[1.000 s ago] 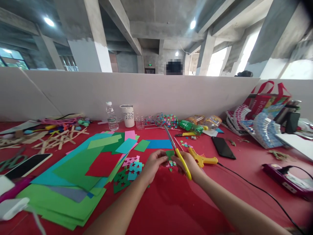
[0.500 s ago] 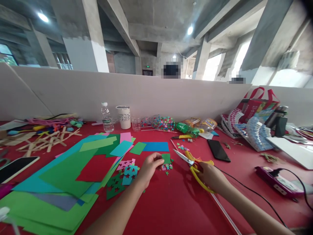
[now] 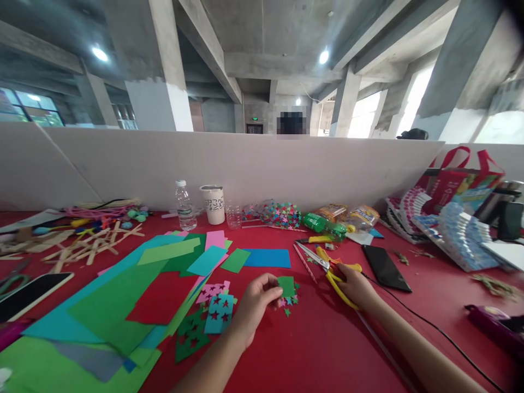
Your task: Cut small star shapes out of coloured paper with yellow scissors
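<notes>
My left hand (image 3: 260, 300) pinches a small green paper square (image 3: 286, 286) between thumb and fingers. The square is above a little pile of paper stars (image 3: 287, 312), partly covering it. Beside it, my right hand (image 3: 357, 284) is wrapped round the yellow handles of a pair of scissors (image 3: 315, 255), whose blades point away to the left and look closed together. Left of my left hand lie blue paper (image 3: 220, 314), pink paper (image 3: 209, 292) and dark green paper (image 3: 191, 334), all with star-shaped holes.
Coloured sheets (image 3: 110, 289) spread over the left. Behind stand a water bottle (image 3: 185, 207), a white cup (image 3: 213, 206) and a clear bottle of stars (image 3: 282, 214). A utility knife (image 3: 319, 239) lies beyond the scissors. On the right are a black phone (image 3: 385, 267) and a power strip (image 3: 495, 327).
The view has shifted a little. My right hand has moved the scissors slightly farther away, toward the utility knife. The green square stays in my left hand.
</notes>
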The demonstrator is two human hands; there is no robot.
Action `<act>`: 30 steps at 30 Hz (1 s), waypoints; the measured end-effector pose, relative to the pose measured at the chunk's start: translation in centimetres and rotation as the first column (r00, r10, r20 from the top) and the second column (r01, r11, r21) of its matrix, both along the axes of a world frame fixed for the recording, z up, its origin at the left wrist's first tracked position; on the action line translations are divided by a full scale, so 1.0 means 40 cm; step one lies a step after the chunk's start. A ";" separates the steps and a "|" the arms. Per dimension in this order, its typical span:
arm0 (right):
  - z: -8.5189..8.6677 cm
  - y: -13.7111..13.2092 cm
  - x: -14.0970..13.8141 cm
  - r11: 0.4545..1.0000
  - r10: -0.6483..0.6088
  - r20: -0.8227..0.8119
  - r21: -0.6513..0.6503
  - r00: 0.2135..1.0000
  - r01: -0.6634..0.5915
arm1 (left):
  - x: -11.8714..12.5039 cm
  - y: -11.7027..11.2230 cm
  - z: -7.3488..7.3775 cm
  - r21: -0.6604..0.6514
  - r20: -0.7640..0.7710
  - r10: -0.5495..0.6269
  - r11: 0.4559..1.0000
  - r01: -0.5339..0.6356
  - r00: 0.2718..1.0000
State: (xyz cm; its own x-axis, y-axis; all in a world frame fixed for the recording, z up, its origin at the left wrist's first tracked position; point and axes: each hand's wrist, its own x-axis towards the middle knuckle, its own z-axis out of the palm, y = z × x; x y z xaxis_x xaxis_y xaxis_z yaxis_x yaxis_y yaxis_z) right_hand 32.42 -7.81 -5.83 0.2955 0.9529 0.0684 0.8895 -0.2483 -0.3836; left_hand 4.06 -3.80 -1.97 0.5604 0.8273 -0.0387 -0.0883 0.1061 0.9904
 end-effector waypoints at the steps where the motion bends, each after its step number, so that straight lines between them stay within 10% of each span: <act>1: -0.008 0.003 0.005 1.000 -0.014 -0.012 0.015 1.000 0.014 | 0.001 -0.001 0.001 -0.013 0.002 0.004 1.000 -0.004 1.000; 15: 0.000 -0.057 0.002 0.972 -0.023 -0.242 0.223 0.970 0.079 | 0.017 -0.012 -0.004 -0.068 0.070 -0.037 0.997 0.042 0.997; 22: 0.105 -0.121 -0.159 0.975 0.135 -0.541 0.221 0.830 -0.015 | 0.027 -0.032 0.000 -0.001 0.028 -0.174 0.985 0.174 0.984; 30: 0.089 -0.059 -0.308 0.963 0.162 -0.720 0.264 0.675 0.050 | 0.015 -0.038 0.007 0.113 -0.036 -0.138 0.984 0.141 0.990</act>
State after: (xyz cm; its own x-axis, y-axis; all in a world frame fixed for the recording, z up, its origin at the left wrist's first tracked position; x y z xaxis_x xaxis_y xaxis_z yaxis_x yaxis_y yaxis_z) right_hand 20.10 -10.18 -2.27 0.2976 0.9511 0.0830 0.3057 -0.0125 -0.9521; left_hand 4.65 -5.31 -1.70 0.6704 0.7412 0.0348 -0.0530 0.0011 0.9986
